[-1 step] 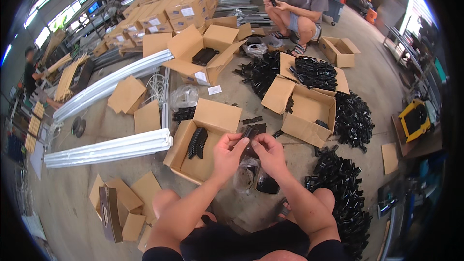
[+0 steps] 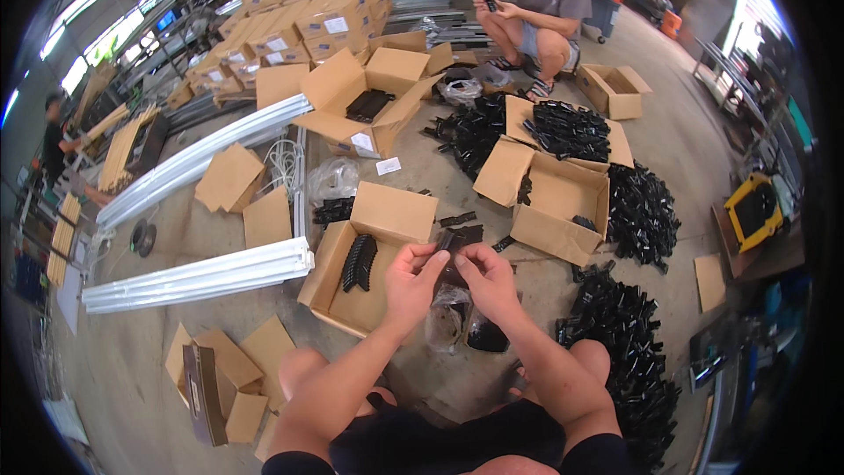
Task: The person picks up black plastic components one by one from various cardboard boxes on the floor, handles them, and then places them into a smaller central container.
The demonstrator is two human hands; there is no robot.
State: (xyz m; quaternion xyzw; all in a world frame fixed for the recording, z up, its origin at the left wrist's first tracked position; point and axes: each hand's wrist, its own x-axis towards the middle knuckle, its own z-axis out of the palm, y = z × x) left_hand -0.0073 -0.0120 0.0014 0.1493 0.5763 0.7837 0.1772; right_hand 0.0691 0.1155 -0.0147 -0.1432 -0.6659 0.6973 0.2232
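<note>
Both hands meet in front of me around a small black plastic piece. My left hand pinches it between thumb and fingers, and my right hand grips it from the other side. The fingers cover much of its shape. Just left of them stands an open cardboard box with a curved row of black parts inside. Under my wrists lie a clear plastic bag and a small open container of dark bits, partly hidden by my right arm.
Heaps of black parts lie to the right, beside another open box. White metal profiles and flattened cardboard are at left. A person squats at the far side holding a black part. Stacked cartons stand behind.
The whole view has shifted very slightly. Both my hands keep the same hold on the black piece.
</note>
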